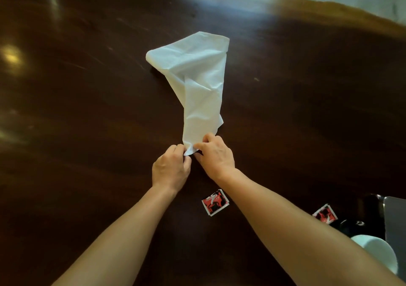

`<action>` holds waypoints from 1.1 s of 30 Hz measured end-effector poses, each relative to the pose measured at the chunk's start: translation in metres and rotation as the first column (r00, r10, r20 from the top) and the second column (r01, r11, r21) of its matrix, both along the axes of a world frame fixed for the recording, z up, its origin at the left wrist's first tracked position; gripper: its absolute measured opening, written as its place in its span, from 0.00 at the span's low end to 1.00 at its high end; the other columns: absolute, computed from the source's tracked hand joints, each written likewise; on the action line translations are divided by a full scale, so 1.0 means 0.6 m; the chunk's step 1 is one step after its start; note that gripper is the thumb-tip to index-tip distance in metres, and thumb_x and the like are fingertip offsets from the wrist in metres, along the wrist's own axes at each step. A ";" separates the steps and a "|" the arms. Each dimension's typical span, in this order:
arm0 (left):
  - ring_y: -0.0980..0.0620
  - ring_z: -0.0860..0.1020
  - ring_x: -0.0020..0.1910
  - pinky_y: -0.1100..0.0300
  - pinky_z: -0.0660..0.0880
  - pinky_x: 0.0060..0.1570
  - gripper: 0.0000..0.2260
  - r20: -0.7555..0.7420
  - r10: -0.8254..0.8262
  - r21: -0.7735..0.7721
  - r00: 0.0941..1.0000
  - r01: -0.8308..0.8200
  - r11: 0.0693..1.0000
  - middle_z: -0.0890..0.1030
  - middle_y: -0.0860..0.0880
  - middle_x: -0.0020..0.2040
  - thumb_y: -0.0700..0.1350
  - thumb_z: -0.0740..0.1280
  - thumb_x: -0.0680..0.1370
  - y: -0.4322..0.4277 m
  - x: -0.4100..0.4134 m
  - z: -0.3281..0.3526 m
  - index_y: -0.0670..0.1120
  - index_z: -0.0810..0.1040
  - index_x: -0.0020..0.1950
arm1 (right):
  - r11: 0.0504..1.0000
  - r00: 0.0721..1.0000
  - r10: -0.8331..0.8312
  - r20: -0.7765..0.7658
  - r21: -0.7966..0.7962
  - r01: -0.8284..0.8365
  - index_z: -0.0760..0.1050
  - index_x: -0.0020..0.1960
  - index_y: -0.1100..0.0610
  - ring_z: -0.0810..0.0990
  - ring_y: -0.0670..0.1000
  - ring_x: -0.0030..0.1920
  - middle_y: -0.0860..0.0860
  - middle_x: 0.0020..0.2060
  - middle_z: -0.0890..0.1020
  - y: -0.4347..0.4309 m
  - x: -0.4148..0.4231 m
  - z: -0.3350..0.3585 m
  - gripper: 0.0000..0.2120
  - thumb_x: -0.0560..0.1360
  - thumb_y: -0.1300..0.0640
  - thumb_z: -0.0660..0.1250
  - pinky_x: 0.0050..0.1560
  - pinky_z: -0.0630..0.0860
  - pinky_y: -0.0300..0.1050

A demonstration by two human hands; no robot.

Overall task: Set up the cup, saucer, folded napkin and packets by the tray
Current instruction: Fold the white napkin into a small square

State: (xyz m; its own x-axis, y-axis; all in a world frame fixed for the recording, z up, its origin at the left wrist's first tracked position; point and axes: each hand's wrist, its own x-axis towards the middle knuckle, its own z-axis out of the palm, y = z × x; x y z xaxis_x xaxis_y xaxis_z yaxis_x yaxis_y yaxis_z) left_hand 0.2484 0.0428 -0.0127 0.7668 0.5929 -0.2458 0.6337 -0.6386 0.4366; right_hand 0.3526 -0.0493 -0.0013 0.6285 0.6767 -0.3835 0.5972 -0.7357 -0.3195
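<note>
while your left hand (171,169) and right hand (216,152) pinch the near corner of the white napkin (198,81), it trails over the dark glossy wooden table (87,110). two red packets (215,202) lie near your arms.

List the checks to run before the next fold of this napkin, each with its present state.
1. Grip on napkin: ok; left hand and right hand both pinch its near corner.
2. Napkin flat: not ok; creased, far end bunched.
3. Folding room on table: ok; middle packet and right packet lie nearer the person, off the napkin.
4. Position of cup beside tray: cannot tell; cup mostly hidden by the right forearm.
5. Place of saucer: cannot tell; none in view.
</note>
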 end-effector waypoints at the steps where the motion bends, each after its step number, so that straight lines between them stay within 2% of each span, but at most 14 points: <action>1: 0.42 0.80 0.41 0.55 0.70 0.35 0.08 0.010 0.010 0.003 1.000 -0.010 1.000 0.79 0.47 0.46 0.47 0.64 0.80 0.001 0.001 0.005 0.46 0.79 0.54 | 1.000 1.000 -0.003 -0.005 0.009 0.003 0.81 0.59 0.53 0.72 0.55 0.55 0.53 0.55 0.74 0.002 -0.001 0.004 0.12 0.81 0.51 0.64 0.47 0.79 0.53; 5: 0.40 0.80 0.40 0.54 0.70 0.35 0.10 0.064 0.035 0.027 0.997 -0.037 0.999 0.78 0.47 0.44 0.49 0.62 0.82 0.004 0.004 0.033 0.45 0.79 0.50 | 0.998 1.000 0.011 -0.009 0.065 -0.011 0.81 0.57 0.56 0.73 0.55 0.55 0.53 0.54 0.76 0.007 -0.009 0.034 0.13 0.82 0.51 0.61 0.47 0.78 0.53; 9: 0.42 0.79 0.39 0.55 0.67 0.34 0.11 0.131 0.030 0.060 0.991 -0.038 0.997 0.77 0.47 0.42 0.50 0.62 0.82 0.006 0.004 0.077 0.45 0.77 0.48 | 0.990 1.000 0.018 0.006 0.136 -0.019 0.78 0.54 0.57 0.74 0.54 0.54 0.52 0.52 0.78 0.004 -0.019 0.077 0.11 0.83 0.52 0.60 0.46 0.76 0.50; 12: 0.42 0.79 0.38 0.54 0.71 0.33 0.10 0.170 0.007 0.079 0.985 -0.021 0.997 0.78 0.47 0.42 0.50 0.63 0.82 0.004 0.002 0.114 0.45 0.77 0.48 | 0.987 0.998 0.043 0.037 0.154 -0.048 0.75 0.52 0.56 0.75 0.54 0.52 0.52 0.49 0.79 -0.002 -0.024 0.118 0.07 0.82 0.54 0.61 0.43 0.72 0.46; 14: 0.42 0.79 0.38 0.54 0.72 0.33 0.10 0.203 -0.011 0.091 0.979 -0.007 0.996 0.77 0.48 0.41 0.50 0.62 0.82 0.000 0.002 0.140 0.45 0.77 0.48 | 0.983 0.997 0.051 0.052 0.173 -0.059 0.73 0.49 0.55 0.75 0.54 0.52 0.52 0.49 0.79 -0.009 -0.027 0.149 0.05 0.81 0.55 0.62 0.44 0.73 0.48; 17: 0.43 0.78 0.37 0.55 0.68 0.33 0.09 0.253 -0.037 0.095 0.967 0.013 0.995 0.75 0.49 0.40 0.49 0.62 0.83 -0.008 0.006 0.182 0.45 0.76 0.47 | 0.979 0.997 0.023 0.068 0.200 -0.036 0.71 0.47 0.55 0.75 0.56 0.51 0.53 0.48 0.79 -0.021 -0.028 0.193 0.04 0.80 0.57 0.62 0.44 0.74 0.52; 20: 0.43 0.77 0.39 0.54 0.69 0.35 0.09 0.273 -0.069 0.110 0.960 0.041 0.993 0.77 0.48 0.42 0.48 0.63 0.82 -0.014 0.009 0.224 0.44 0.76 0.48 | 0.973 0.997 -0.041 0.065 0.228 0.026 0.67 0.46 0.55 0.74 0.58 0.48 0.55 0.47 0.78 -0.037 -0.027 0.232 0.05 0.79 0.62 0.61 0.44 0.75 0.57; 23: 0.43 0.78 0.41 0.52 0.73 0.37 0.09 0.286 -0.119 0.131 0.951 0.084 0.988 0.79 0.46 0.45 0.48 0.64 0.82 -0.024 0.009 0.267 0.44 0.76 0.49 | 0.960 0.993 -0.089 0.072 0.273 0.066 0.69 0.47 0.57 0.74 0.58 0.46 0.55 0.46 0.78 -0.057 -0.025 0.271 0.03 0.77 0.64 0.60 0.44 0.76 0.57; 28: 0.45 0.79 0.42 0.47 0.78 0.42 0.08 0.403 -0.124 0.058 0.907 0.110 0.992 0.80 0.46 0.45 0.47 0.65 0.82 -0.055 0.021 0.345 0.44 0.77 0.49 | 0.924 0.986 -0.140 0.090 0.370 0.097 0.72 0.48 0.58 0.76 0.57 0.45 0.54 0.44 0.78 -0.093 -0.020 0.331 0.02 0.78 0.63 0.62 0.44 0.77 0.56; 33: 0.47 0.78 0.39 0.47 0.80 0.40 0.06 0.484 -0.197 0.122 0.852 0.157 0.980 0.79 0.47 0.42 0.44 0.66 0.82 -0.095 0.020 0.404 0.44 0.74 0.47 | 0.873 0.974 -0.210 0.087 0.466 0.147 0.74 0.47 0.57 0.76 0.54 0.43 0.51 0.44 0.77 -0.142 -0.009 0.369 0.03 0.77 0.63 0.65 0.44 0.76 0.51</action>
State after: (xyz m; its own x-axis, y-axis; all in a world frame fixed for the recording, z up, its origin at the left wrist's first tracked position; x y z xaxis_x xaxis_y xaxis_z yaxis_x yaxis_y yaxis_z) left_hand 0.2607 -0.0140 0.2297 0.8692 0.4372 0.2310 0.2225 -0.7630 0.6069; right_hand 0.3472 -0.1346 0.2201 0.7781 0.6273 0.0316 0.5287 -0.6269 -0.5722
